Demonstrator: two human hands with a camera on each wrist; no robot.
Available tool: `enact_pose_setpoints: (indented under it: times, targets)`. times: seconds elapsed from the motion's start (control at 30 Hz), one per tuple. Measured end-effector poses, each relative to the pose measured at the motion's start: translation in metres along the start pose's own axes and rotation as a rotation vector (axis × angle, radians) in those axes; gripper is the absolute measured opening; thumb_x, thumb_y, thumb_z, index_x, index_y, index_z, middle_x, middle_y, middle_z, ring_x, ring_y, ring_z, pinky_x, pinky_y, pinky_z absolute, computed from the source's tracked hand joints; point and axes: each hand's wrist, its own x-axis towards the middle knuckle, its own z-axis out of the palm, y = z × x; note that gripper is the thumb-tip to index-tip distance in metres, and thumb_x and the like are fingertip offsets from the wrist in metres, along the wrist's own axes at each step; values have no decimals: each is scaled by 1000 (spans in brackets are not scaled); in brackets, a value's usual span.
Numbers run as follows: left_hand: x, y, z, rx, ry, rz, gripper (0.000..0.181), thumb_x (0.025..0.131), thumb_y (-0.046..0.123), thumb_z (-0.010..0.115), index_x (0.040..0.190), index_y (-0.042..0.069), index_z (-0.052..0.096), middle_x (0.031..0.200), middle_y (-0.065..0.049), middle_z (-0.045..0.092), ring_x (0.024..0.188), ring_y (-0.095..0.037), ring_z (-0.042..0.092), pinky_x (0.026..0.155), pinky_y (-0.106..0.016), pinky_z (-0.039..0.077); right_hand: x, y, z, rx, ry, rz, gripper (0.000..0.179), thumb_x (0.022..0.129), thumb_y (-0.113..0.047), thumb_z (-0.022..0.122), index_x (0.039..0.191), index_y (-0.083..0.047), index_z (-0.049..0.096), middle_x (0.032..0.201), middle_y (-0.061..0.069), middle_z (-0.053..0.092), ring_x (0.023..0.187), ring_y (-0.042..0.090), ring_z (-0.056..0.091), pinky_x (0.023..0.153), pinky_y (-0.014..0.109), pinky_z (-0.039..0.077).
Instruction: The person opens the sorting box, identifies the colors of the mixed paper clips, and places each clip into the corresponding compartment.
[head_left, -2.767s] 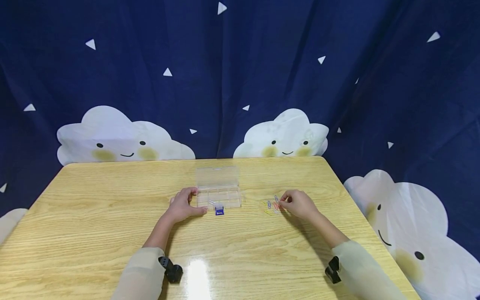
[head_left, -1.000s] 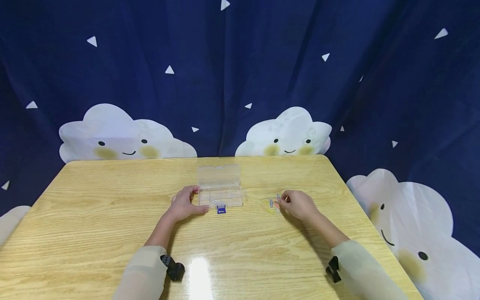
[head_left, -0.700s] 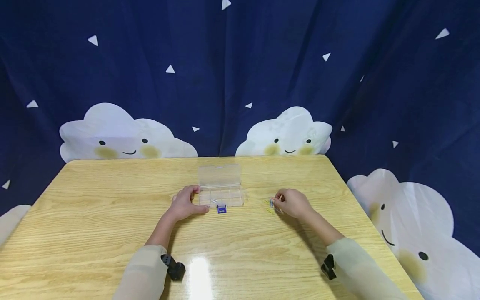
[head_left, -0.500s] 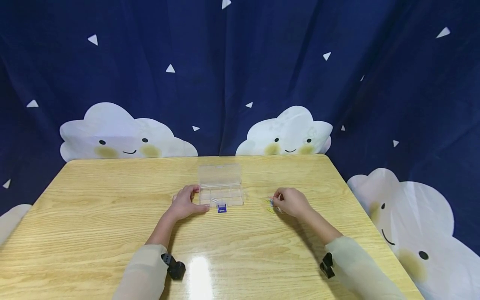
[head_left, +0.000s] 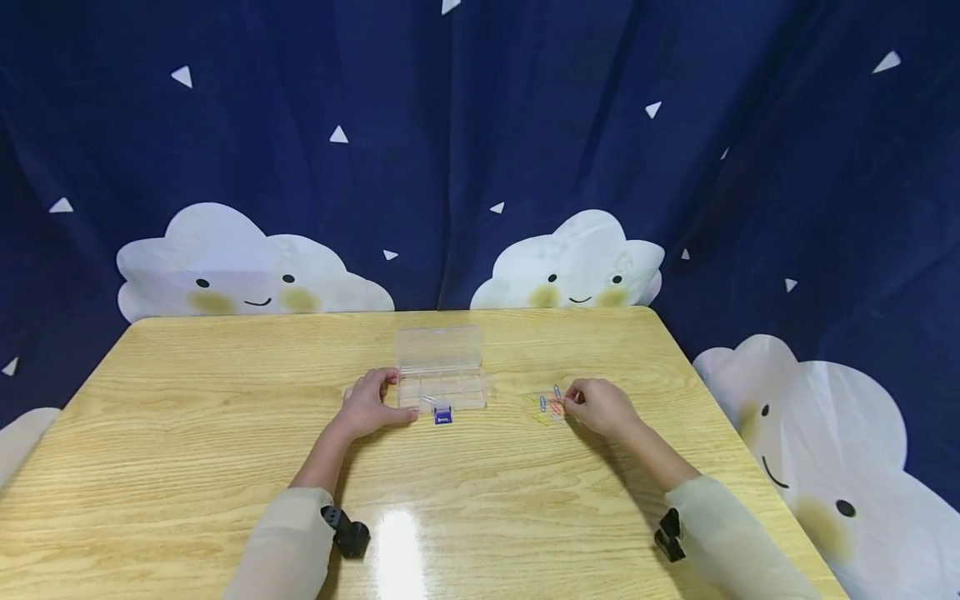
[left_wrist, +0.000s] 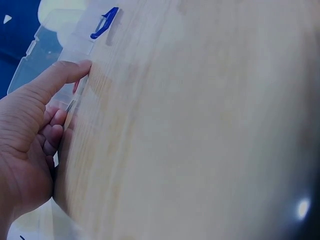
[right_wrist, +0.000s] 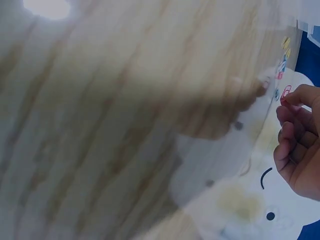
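Note:
My left hand holds the left end of a clear plastic compartment box, thumb along its front edge and fingers at its far left corner. The box stands with its lid raised at the back and a blue latch at the front. A pale paper clip shows in a front left compartment. My right hand is at the right side of a small group of paper clips, blue, yellow and red. In the right wrist view, its thumb and forefinger pinch a red paper clip.
A wooden table carries everything. Behind it and to the right hangs a dark blue curtain with white clouds and triangles. Black wrist cameras sit on both sleeves.
My right hand moved left over the paper clips, then back to their right side, now with a red paper clip between its fingertips. The left hand stays on the box.

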Motion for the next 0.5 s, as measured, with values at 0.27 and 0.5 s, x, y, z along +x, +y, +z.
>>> enact_pose_setpoints:
  times: [0.27, 0.5]
  targets:
    - [0, 0, 0, 0, 1, -5, 75, 67, 40, 82, 125, 7, 48, 101, -8, 50, 94, -23, 44, 78, -37, 23, -3, 8, 5, -45, 17, -5, 12, 87, -22, 60, 84, -13, 67, 70, -4, 61, 57, 9, 47, 54, 26, 39]
    - [0, 1, 0, 2, -1, -5, 77, 67, 41, 81, 127, 6, 48, 101, -8, 50, 94, -24, 44, 79, -37, 24, -4, 7, 3, -48, 26, -11, 12, 87, -23, 61, 85, -14, 68, 71, -4, 62, 58, 9, 49, 54, 27, 40]
